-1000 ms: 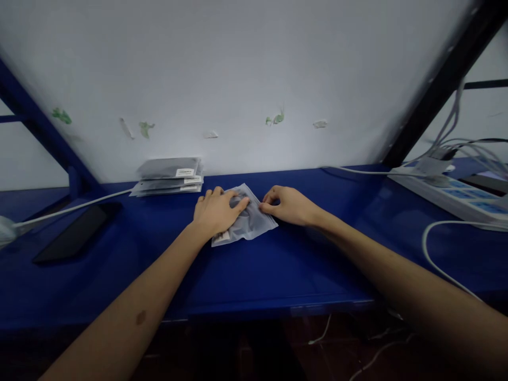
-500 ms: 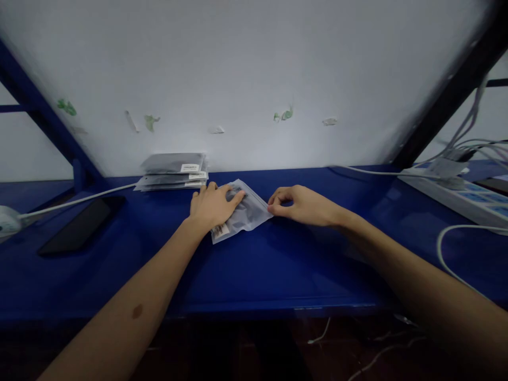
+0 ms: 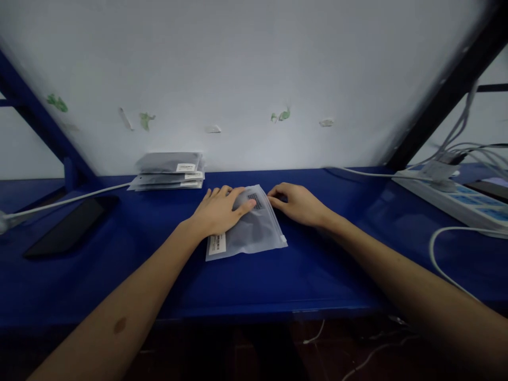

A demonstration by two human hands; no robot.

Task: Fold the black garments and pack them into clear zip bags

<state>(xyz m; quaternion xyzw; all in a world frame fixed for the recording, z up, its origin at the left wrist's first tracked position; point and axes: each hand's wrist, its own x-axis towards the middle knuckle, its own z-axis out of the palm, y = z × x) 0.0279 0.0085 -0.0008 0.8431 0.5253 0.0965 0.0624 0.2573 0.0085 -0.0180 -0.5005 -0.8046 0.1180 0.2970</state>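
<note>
Lying palm down, the left hand (image 3: 218, 211) spreads its thumb away from its fingers across the clear bag (image 3: 257, 233), probably to keep it flat and steady. The right hand (image 3: 296, 202) curls at the bag's upper right edge, thumb and forefinger tips close together; whether they pinch the plastic cannot be told. The bag rests on the table in front of the person, its zip edge turned toward the right hand, presumably for easy reach; the slider (image 3: 283, 239) sits at the near corner, the label (image 3: 217, 243) at the opposite side. Beyond, a stack of similar bags (image 3: 170, 164) lies near the wall (image 3: 246, 69), labels facing outward. The blue table (image 3: 246, 286) also bears a phone (image 3: 73, 227) at left and a power strip (image 3: 448, 203) at right. Torn scraps mark the pale wall; lighting is dim.
</note>
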